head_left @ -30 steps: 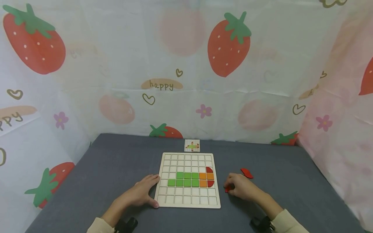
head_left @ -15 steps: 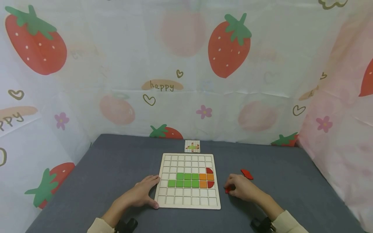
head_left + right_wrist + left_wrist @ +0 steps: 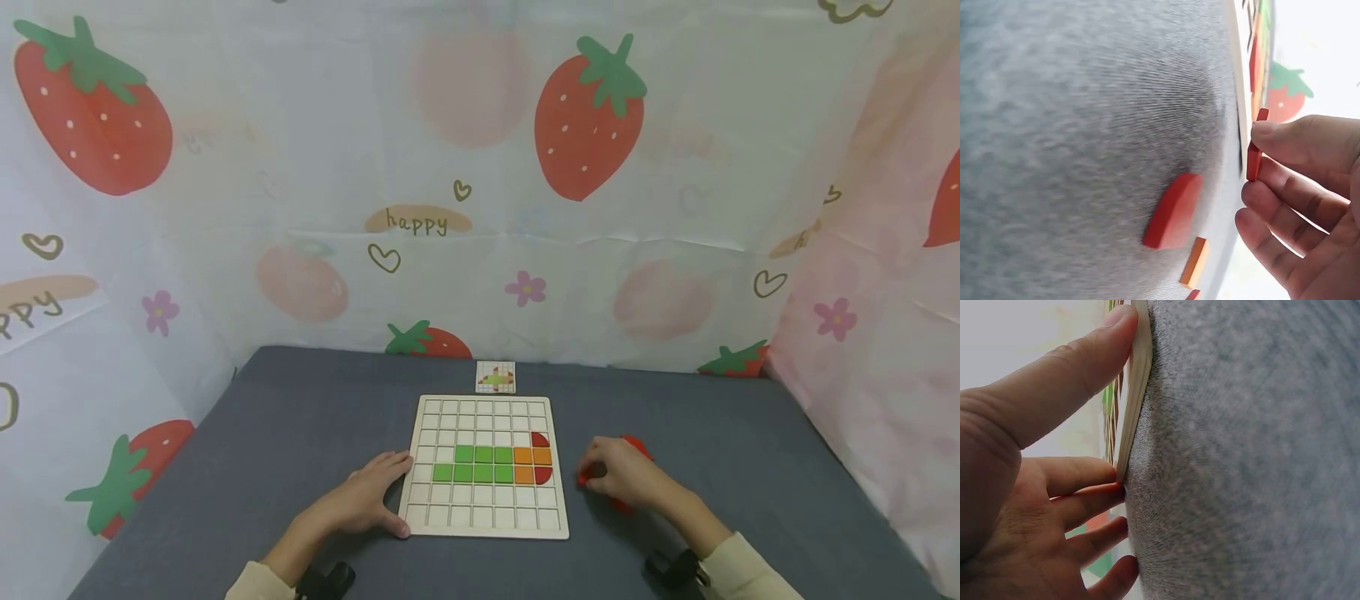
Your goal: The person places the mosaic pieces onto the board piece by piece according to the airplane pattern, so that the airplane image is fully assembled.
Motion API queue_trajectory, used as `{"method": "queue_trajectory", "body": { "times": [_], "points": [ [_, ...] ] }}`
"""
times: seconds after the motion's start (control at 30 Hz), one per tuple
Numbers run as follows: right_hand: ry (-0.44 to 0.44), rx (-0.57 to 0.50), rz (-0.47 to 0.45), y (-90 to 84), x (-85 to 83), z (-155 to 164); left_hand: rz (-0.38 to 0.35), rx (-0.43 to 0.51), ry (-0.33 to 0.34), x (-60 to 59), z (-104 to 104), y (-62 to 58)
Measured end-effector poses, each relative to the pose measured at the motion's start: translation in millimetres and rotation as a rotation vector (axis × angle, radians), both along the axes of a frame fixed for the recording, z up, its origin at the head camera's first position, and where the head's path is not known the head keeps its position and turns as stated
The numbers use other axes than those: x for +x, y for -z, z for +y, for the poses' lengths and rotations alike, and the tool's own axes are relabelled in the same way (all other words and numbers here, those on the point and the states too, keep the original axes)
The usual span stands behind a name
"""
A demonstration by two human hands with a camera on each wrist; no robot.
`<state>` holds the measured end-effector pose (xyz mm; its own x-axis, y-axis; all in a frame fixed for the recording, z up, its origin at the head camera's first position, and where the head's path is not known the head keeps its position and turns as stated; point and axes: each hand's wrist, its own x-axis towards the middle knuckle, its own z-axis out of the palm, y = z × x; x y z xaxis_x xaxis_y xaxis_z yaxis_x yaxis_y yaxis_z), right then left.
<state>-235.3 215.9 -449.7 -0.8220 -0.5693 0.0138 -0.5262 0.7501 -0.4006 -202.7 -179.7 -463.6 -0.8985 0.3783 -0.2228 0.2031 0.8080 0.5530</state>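
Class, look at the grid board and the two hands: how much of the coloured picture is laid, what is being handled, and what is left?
Laid: green squares, orange squares and two red curved tiles sit in the board. In hand: the right hand pinches a red tile, lifted off the cloth; the left hand steadies the board's edge. Left: a red piece and an orange piece lie loose, and most cells are bare.

We are seeing a pale, matt wooden board point(image 3: 486, 525) lying on a surface point(image 3: 300, 433) of grey, finely ribbed cloth; the red piece point(image 3: 1174, 211) is looking smooth and matt.
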Motion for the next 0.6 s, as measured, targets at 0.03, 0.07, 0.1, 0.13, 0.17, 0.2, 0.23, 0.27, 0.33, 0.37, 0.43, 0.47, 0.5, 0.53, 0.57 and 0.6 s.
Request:
{"method": "queue_trajectory", "body": {
  "times": [0.03, 0.07, 0.1, 0.13, 0.17, 0.2, 0.23, 0.27, 0.33, 0.37, 0.43, 0.47, 0.5, 0.53, 0.57, 0.6],
  "points": [
    [0.003, -0.001, 0.000, -1.0, -0.6, -1, 0.001, 0.001, 0.000, 0.1, 0, 0.0],
    [0.008, -0.001, 0.000, -1.8, -1.3, -2, 0.001, 0.002, -0.001, 0.1, 0, -0.1],
    [0.014, -0.004, -0.001, -2.7, -2.0, -3, 0.002, 0.001, -0.001, 0.1, 0, -0.1],
    [0.019, -0.009, -0.004, -3.5, -2.7, -4, 0.003, 0.002, -0.001, 0.2, 0, 0.0],
    [0.019, -0.014, 0.000, -4.4, -3.2, -5, 0.004, 0.001, -0.001, 0.2, 0, 0.1],
    [0.022, -0.020, 0.001, -5.4, -3.7, -7, 0.004, 0.001, 0.000, 0.3, 0, 0.0],
    [0.026, -0.026, 0.005, -5.9, -4.4, -9, 0.005, 0.000, 0.000, 0.2, 0, 0.2],
    [0.026, -0.031, 0.010, -6.4, -5.1, -10, 0.006, 0.000, 0.001, 0.2, 0, 0.3],
    [0.019, -0.041, 0.020, -7.6, -6.8, -14, 0.007, -0.003, 0.001, 0.2, 1, 0.2],
    [0.016, -0.047, 0.027, -8.1, -8.0, -16, 0.006, -0.004, 0.000, 0.3, 1, 0.2],
    [0.017, -0.053, 0.030, -8.9, -10.8, -20, 0.003, -0.006, -0.002, 0.2, 1, 0.1],
    [0.016, -0.058, 0.027, -9.7, -12.2, -22, 0.002, -0.007, -0.003, 0.3, 1, -0.1],
    [0.015, -0.061, 0.026, -10.4, -13.9, -24, 0.000, -0.009, -0.004, 0.3, 1, -0.2],
    [0.016, -0.064, 0.027, -11.3, -15.5, -27, 0.000, -0.009, -0.005, 0.3, 1, -0.4],
    [0.018, -0.065, 0.025, -12.3, -17.2, -29, 0.000, -0.009, -0.004, 0.4, 1, -0.5],
    [0.018, -0.064, 0.022, -13.4, -18.6, -32, 0.002, -0.009, -0.003, 0.5, 1, -0.5]
  ]
}}
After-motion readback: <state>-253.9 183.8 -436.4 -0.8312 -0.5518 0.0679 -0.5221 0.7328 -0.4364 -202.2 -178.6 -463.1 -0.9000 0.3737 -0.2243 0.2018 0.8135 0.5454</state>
